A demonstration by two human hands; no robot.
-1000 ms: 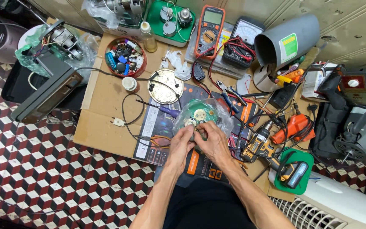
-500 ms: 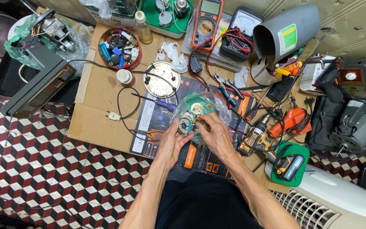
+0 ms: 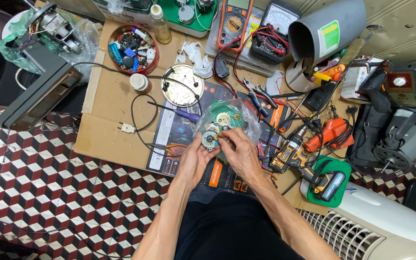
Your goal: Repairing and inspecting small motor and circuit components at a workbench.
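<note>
Pinching small round motor (image 3: 210,140), both hands (image 3: 220,156); clear bag (image 3: 227,118) behind, pliers (image 3: 258,98), drill (image 3: 290,151) right.

Red, white and black cube-patterned floor (image 3: 39,192), brown cardboard sheet (image 3: 107,110), orange multimeter (image 3: 234,17), purple-handled screwdriver (image 3: 181,113), grey pipe (image 3: 328,29)

head camera, steeply down, near

The floor (image 3: 34,192) is tiled in a red, black and white cube pattern. A flattened brown cardboard sheet (image 3: 107,110) lies on it as a work surface. Cream panelled boards (image 3: 400,29) fill the upper right, and a white ribbed fan housing (image 3: 376,226) sits lower right under even light
</note>
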